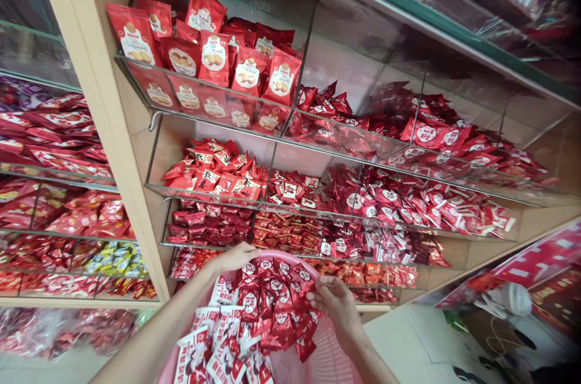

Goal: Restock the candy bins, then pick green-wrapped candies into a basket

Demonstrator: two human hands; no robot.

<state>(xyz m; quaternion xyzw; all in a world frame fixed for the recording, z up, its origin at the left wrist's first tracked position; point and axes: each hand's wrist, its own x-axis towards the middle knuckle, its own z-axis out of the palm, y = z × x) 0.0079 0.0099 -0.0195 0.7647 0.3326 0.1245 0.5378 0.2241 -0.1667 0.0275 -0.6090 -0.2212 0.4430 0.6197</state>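
The biggest thing here is the shelf unit [97, 100], which rises beyond the basket and reaches out to both sides of it, with tier over tier of small, mostly red goods behind clear fronts. The pink basket [333, 348] is next in size; loose packets heap up inside it, with part of its wall bare toward the right. Well to the left of the basket, low down, are clear bags [59, 329] with reddish contents.

At the basket's far left rim is the left hand [238, 257], its grip looking closed over the edge. At the basket's right rim is the right hand [333, 302], its fingers half curled, tips touching the heap; whether this grip pinches a packet, I cannot tell.

Biscuit packs [213, 57] stand high above the basket, toward the left. White packets [222, 335] fill the basket's left part, and smaller red packets [276, 299] lie in its middle and right, up to the rim. Yellow packets [115, 258] sit left of the basket.

The step in hand seems to be steadying the basket while the red packets are handled. The next move probably calls for a firm left grip and light fingers, as the heap looks loose.
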